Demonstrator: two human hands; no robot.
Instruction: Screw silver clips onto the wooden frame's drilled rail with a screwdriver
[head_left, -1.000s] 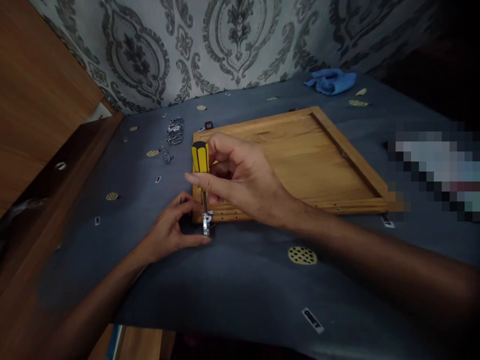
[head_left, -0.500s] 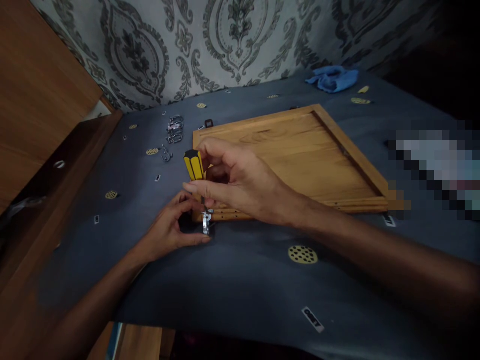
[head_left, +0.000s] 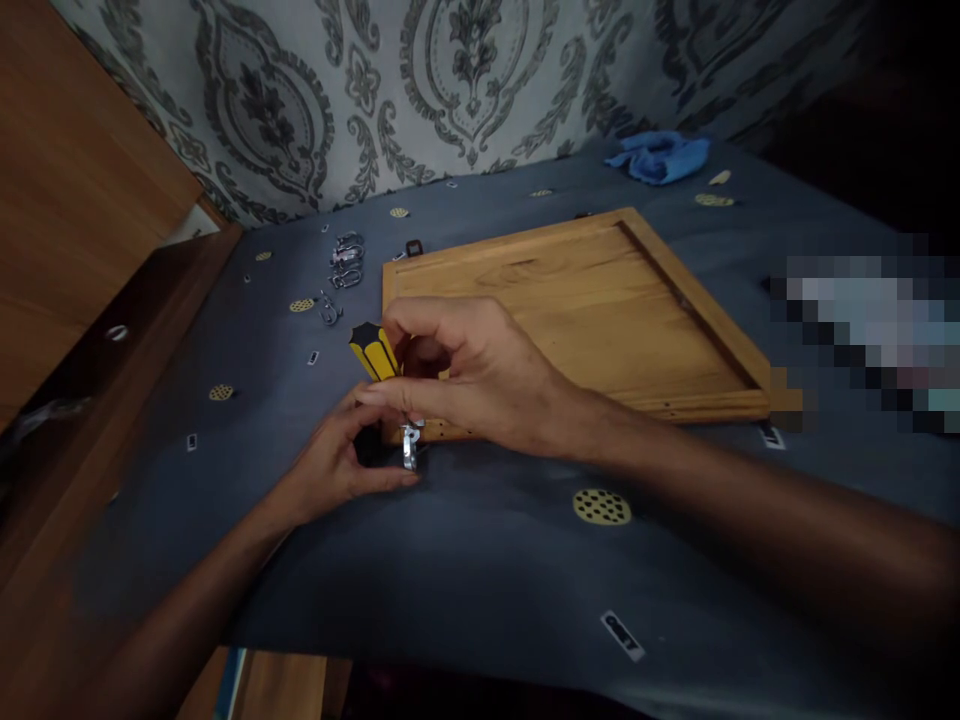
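My right hand is closed on a screwdriver with a yellow and black handle, which leans to the left. Its lower end is hidden behind my fingers, close to a shiny metal hook. That hook sits at the near left corner of a framed wooden board lying on the cloth. My left hand pinches around the hook, thumb below it and fingers above, partly covered by my right hand. Small dark holes show along the board's near edge.
Several similar metal hooks lie left of the board, with one more closer by. A blue cloth is crumpled at the back right. Wooden furniture borders the left side, and a patterned curtain or wall the back.
The screwdriver handle has tipped left and dropped lower, and my right hand has come down with it. My left hand stays at the hook.
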